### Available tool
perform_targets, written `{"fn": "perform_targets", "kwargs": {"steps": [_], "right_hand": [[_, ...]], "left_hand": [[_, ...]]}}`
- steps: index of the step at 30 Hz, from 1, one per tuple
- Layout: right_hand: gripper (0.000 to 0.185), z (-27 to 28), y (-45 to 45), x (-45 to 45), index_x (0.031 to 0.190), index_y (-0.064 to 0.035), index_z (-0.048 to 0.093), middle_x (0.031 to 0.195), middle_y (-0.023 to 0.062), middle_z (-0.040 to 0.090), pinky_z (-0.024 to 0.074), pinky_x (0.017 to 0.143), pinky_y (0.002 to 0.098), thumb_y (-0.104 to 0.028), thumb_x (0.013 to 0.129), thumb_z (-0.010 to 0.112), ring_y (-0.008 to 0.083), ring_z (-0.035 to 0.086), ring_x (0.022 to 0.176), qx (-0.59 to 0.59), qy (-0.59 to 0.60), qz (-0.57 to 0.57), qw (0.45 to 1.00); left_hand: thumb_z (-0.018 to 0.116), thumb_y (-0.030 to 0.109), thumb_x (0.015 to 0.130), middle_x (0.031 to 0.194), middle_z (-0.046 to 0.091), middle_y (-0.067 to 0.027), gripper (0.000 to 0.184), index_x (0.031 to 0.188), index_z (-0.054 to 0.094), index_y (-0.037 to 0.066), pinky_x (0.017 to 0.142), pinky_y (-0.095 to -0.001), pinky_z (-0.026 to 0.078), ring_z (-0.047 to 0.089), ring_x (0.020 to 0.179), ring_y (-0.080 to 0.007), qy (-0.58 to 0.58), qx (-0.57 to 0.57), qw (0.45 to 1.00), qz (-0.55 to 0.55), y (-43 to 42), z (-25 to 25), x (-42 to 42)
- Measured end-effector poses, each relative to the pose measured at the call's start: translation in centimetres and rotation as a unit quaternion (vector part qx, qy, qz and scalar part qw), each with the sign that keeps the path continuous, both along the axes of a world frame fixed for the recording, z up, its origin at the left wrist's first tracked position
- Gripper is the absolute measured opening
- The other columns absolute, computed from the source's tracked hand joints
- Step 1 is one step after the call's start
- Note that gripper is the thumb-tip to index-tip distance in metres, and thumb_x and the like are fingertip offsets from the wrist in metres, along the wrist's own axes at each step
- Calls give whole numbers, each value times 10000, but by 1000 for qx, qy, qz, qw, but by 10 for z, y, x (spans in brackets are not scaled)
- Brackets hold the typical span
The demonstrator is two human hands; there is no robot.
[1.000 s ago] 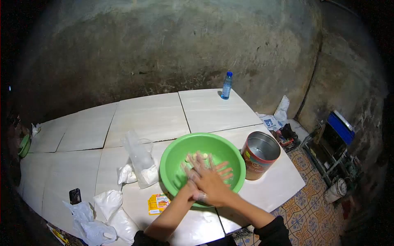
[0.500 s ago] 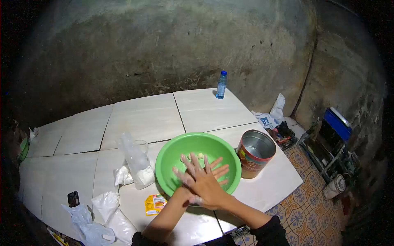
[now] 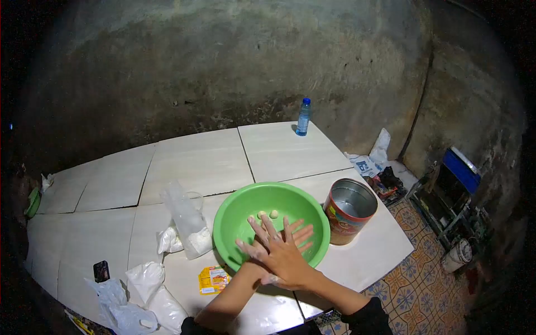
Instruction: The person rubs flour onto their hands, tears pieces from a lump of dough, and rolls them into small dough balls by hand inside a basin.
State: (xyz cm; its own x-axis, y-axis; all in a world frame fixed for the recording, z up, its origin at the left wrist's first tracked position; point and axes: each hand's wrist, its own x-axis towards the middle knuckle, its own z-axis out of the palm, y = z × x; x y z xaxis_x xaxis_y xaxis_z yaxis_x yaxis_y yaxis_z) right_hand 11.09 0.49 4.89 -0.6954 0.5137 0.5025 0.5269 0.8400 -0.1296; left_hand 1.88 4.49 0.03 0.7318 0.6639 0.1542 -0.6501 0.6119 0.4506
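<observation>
My right hand lies crosswise over my left hand, above the near part of a green basin. Both sets of fingers are stretched out and spread, with whitish powder or dough on the right fingers. The palms face each other, and whatever may be between them is hidden. Small pale dough balls sit in a row inside the basin, just beyond my fingertips; my right fingers partly cover that row.
A large open tin stands right of the basin. Left are a clear plastic bag, bags of white powder, a yellow sachet and a phone. A water bottle stands at the tiled table's far edge.
My right hand has shifted slightly down and back over the left, uncovering more of the dough balls. The whole view has moved a little.
</observation>
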Motion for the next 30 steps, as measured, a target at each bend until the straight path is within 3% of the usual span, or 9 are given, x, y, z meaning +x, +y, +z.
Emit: {"fn": "perform_targets", "kwargs": {"steps": [3, 6, 8, 10, 16, 20, 22, 26, 30], "right_hand": [[830, -11, 12, 21, 1455, -202, 327, 1524, 223, 145, -21, 1044, 679, -736, 846, 147, 500, 66, 1385, 11, 22, -73, 997], [779, 8, 32, 38, 1475, -253, 266, 1517, 246, 136, -14, 1049, 674, -721, 852, 234, 493, 96, 1383, -24, 100, -157, 982], [817, 17, 34, 33, 1470, -210, 286, 1524, 219, 151, -22, 1053, 666, -726, 853, 141, 486, 48, 1393, -15, 104, -168, 980], [804, 23, 30, 17, 1470, -210, 287, 1526, 216, 148, -23, 1061, 657, -715, 859, 151, 482, 48, 1394, -41, 103, -104, 988], [790, -2, 7, 8, 1415, -288, 397, 1520, 194, 188, -30, 1061, 659, -769, 828, 174, 474, 110, 1388, 0, -3, 22, 1000], [794, 6, 33, 31, 1450, -255, 330, 1519, 201, 183, -24, 1060, 664, -739, 842, 166, 466, 95, 1393, -66, 61, -140, 986], [715, 17, 41, 29, 1467, -235, 291, 1509, 230, 188, 7, 1051, 680, -570, 850, 430, 482, 99, 1387, -29, 94, -154, 983], [733, 10, 20, -8, 1450, -226, 320, 1503, 242, 187, 34, 1065, 666, -621, 840, 413, 483, 107, 1384, -88, 64, -40, 993], [761, -9, 9, 0, 1431, -203, 364, 1517, 226, 164, 18, 1073, 657, -623, 804, 460, 469, 90, 1393, -53, 27, 63, 996]], "left_hand": [[318, 757, 827, 1476, 291, -193, 956, 1461, 195, 52, 1122, -505, 200, 273, 1365, -355, -102, -73, 992, 26, 0, 26, -15], [313, 775, 815, 1466, 309, -184, 982, 1445, 232, 26, 1126, -480, 193, 279, 1368, -312, 34, 26, 999, 9, -7, 42, -14], [317, 744, 839, 1479, 285, -181, 945, 1454, 210, 35, 1129, -473, 199, 272, 1373, -298, 32, -92, 995, -9, -15, 42, -4], [315, 710, 863, 1502, 223, -197, 917, 1464, 167, 33, 1140, -475, 175, 238, 1389, -311, 42, -2, 999, 11, -22, 43, 0], [295, 798, 796, 1514, 165, -220, 1042, 1467, 130, 18, 1147, -493, 132, 176, 1408, -340, -96, -9, 995, -7, 12, 14, -20], [254, 766, 834, 1500, 232, -205, 979, 1458, 192, 14, 1126, -530, 153, 218, 1393, -347, -16, -47, 998, 39, 3, 36, -26], [284, 781, 818, 1482, 277, -173, 1011, 1463, 158, 13, 1128, -497, 185, 264, 1376, -312, 41, -98, 994, 11, -3, 37, -15], [273, 802, 793, 1535, 145, -161, 996, 1482, 159, 92, 1136, -519, 154, 189, 1406, -337, 12, 52, 998, -17, 9, 4, -6], [233, 807, 794, 1510, 150, -252, 1036, 1474, 133, 32, 1136, -521, 142, 163, 1410, -362, -104, 7, 994, 40, 17, 17, -21]]}}
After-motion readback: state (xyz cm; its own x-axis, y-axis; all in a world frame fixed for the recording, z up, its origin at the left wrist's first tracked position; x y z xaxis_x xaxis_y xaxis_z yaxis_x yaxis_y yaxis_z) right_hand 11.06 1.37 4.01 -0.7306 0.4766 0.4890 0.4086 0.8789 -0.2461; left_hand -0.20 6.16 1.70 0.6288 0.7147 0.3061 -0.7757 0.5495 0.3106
